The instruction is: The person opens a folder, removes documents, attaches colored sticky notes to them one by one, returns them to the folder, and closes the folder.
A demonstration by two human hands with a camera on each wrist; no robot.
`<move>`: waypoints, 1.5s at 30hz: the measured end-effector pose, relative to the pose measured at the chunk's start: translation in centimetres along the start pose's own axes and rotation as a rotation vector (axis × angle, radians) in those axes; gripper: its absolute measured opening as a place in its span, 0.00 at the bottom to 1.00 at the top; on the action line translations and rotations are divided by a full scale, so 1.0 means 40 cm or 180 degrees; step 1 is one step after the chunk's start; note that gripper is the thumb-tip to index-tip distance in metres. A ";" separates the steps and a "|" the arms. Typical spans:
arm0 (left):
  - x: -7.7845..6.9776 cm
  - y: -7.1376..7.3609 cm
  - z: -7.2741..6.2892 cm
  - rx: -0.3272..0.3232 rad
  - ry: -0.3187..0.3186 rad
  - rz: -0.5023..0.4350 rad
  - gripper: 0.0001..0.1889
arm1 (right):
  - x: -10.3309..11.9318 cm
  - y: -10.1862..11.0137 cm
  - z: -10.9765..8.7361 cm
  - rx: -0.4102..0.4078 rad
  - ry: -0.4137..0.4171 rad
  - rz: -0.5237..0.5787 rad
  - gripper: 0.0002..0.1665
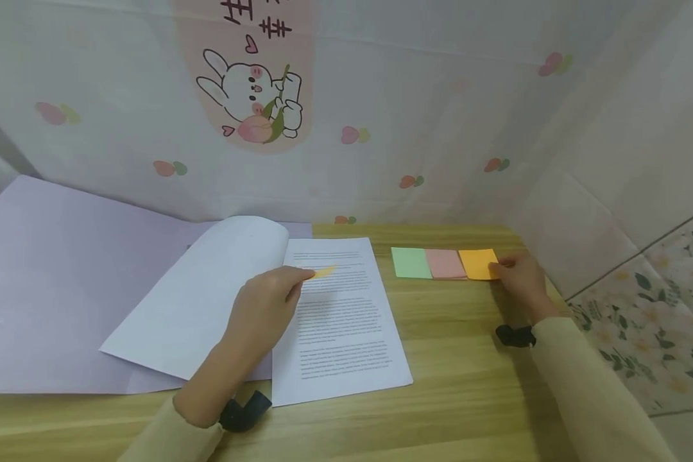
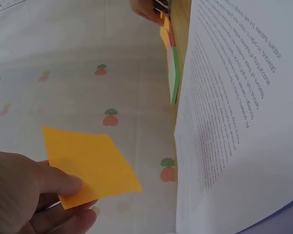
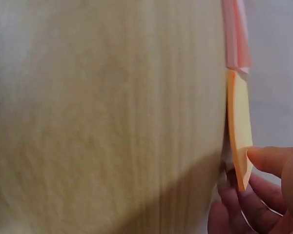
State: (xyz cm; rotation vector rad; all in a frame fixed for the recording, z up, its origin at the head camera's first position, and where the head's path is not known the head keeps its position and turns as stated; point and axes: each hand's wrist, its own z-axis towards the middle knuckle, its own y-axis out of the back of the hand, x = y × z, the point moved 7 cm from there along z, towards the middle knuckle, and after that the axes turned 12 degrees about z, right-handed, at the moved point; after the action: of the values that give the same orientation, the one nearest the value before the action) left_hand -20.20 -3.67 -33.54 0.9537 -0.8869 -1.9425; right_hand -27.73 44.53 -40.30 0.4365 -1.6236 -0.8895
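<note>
Between thumb and fingers my left hand (image 1: 268,301) pinches a single orange sticky note (image 2: 90,163) by its edge, held up over the printed page (image 1: 346,340). At the right, my right hand (image 1: 521,279) grips the outer edge of the orange sticky note pad (image 1: 476,264), thumb on top and fingers underneath, as the right wrist view shows. A pink pad (image 1: 444,264) lies right beside it, and a green pad (image 1: 411,263) comes after that in the same row.
A lilac folder (image 1: 92,256) lies spread out at the left, with a turned-back white sheet (image 1: 208,289) curling over it. All of it rests on a wood-grain table (image 1: 439,385). Behind stands a patterned curtain (image 1: 410,115); floral tiles (image 1: 664,333) border the right side.
</note>
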 end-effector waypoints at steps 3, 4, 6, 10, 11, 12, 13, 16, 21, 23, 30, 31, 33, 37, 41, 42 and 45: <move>-0.006 -0.008 -0.004 0.0066 -0.0037 0.0017 0.14 | 0.001 -0.001 -0.006 -0.0015 -0.0015 -0.0205 0.29; -0.009 -0.009 -0.005 0.0072 -0.0054 0.0034 0.14 | 0.002 0.000 -0.008 -0.0033 -0.0033 -0.0278 0.29; -0.015 -0.013 -0.008 0.0078 -0.0088 0.0074 0.15 | 0.014 0.002 -0.015 -0.0091 -0.0041 -0.0392 0.31; -0.032 -0.019 -0.018 0.0034 -0.0262 0.0253 0.15 | 0.099 -0.009 -0.050 -0.0337 0.0282 -0.0137 0.32; -0.039 -0.019 -0.021 0.0011 -0.0327 0.0302 0.15 | 0.130 -0.022 -0.066 -0.0297 0.0364 0.0055 0.33; -0.045 -0.019 -0.025 -0.0016 -0.0394 0.0353 0.15 | 0.163 -0.039 -0.083 -0.0246 0.0449 0.0248 0.33; -0.051 -0.019 -0.029 -0.0049 -0.0468 0.0399 0.16 | 0.196 -0.060 -0.102 -0.0128 0.0488 0.0462 0.34; -0.065 -0.019 -0.039 -0.0143 -0.0619 0.0474 0.16 | 0.287 -0.147 -0.168 0.0430 0.0348 0.1064 0.38; -0.075 -0.022 -0.053 -0.0263 -0.0697 0.0532 0.16 | 0.398 -0.312 -0.271 0.1305 0.0002 0.1502 0.34; -0.078 -0.024 -0.058 -0.0309 -0.0731 0.0550 0.15 | 0.421 -0.371 -0.303 0.1598 -0.0132 0.1578 0.31; -0.084 -0.025 -0.065 -0.0435 -0.0866 0.0667 0.15 | 0.442 -0.473 -0.339 0.1884 -0.0461 0.2258 0.22; -0.084 -0.026 -0.065 -0.0430 -0.0877 0.0682 0.15 | 0.443 -0.479 -0.337 0.1873 -0.0485 0.2388 0.21; -0.084 -0.031 -0.066 -0.0381 -0.0898 0.0706 0.15 | 0.445 -0.489 -0.334 0.1851 -0.0491 0.2580 0.20; -0.084 -0.038 -0.065 -0.0216 -0.0905 0.0672 0.16 | 0.449 -0.505 -0.326 0.1696 -0.0434 0.2719 0.18; -0.067 -0.048 -0.055 0.0212 -0.0753 0.0449 0.15 | 0.448 -0.510 -0.318 0.1506 -0.0308 0.2670 0.17; -0.057 -0.053 -0.051 0.0363 -0.0689 0.0395 0.16 | 0.446 -0.509 -0.316 0.1455 -0.0283 0.2621 0.17; -0.025 -0.059 -0.039 0.0741 -0.0488 0.0336 0.18 | 0.441 -0.504 -0.311 0.1327 -0.0239 0.2466 0.18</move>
State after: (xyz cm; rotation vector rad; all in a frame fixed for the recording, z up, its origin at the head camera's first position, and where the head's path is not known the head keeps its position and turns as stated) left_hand -19.25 -2.13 -35.93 0.8774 -1.2485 -1.8690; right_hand -24.11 15.38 -43.18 0.0272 -1.8419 0.0163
